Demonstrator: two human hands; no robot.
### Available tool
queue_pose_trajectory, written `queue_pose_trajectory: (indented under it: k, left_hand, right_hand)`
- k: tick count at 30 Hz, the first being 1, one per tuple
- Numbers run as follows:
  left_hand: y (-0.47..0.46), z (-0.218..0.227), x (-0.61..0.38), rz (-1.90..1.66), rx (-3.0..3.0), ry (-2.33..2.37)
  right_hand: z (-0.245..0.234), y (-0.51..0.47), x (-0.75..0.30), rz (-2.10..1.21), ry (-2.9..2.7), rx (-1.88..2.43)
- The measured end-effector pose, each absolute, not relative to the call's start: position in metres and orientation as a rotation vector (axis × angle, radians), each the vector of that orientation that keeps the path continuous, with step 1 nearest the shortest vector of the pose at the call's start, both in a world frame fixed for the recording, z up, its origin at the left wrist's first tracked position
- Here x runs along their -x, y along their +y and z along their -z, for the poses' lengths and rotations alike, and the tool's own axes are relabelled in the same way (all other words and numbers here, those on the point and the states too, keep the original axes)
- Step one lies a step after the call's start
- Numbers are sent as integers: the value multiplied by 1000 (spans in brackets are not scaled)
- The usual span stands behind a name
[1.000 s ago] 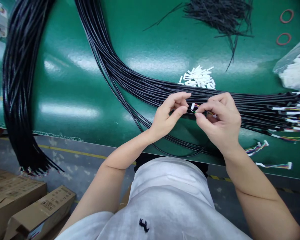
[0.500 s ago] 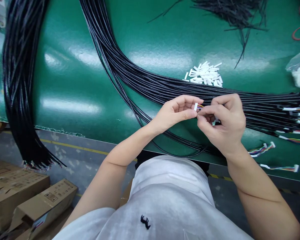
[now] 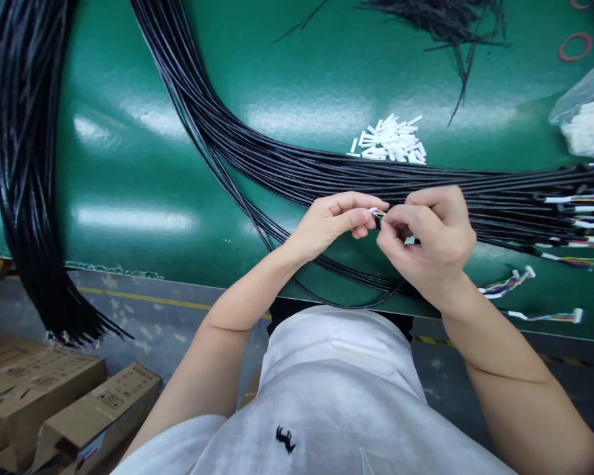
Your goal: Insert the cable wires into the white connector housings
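At the far left a thick bundle of black cables (image 3: 24,165) hangs off the edge of the green table (image 3: 143,165), above cardboard boxes (image 3: 69,409) on the floor. The cables loop back and run flat across the table toward the right.

Over them, near the table's front edge, the left hand (image 3: 334,221) is closed, pinching the tip of some thin coloured wires (image 3: 377,212) between thumb and fingers. The right hand (image 3: 433,241) meets it fingertip to fingertip and is clenched on the same wires. A bit of white shows under its fingers, too hidden to tell what it is.

Just behind the hands lies a small pile of white plugs (image 3: 390,142). Farther right are loose wire pieces (image 3: 509,282) near the front edge, a plastic bag (image 3: 589,119) and a red rubber band (image 3: 574,46).
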State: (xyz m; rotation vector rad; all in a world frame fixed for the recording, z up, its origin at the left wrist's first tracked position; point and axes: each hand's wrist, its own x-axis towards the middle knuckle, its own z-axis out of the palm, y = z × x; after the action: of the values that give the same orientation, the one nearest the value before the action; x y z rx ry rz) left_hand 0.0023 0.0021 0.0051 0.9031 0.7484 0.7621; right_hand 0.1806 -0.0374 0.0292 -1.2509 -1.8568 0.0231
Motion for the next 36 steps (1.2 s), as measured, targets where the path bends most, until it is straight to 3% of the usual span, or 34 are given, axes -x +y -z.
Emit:
queue_pose_trajectory:
  k: [26,36]
  left_hand:
    - [5,-10,3,-767,-1006,801]
    - [9,-18,6,-707,-988,826]
  right_hand:
    - [-21,-37,-185,121,-1973,1277]
    - [-28,-38,-185,-13,-2008,1214]
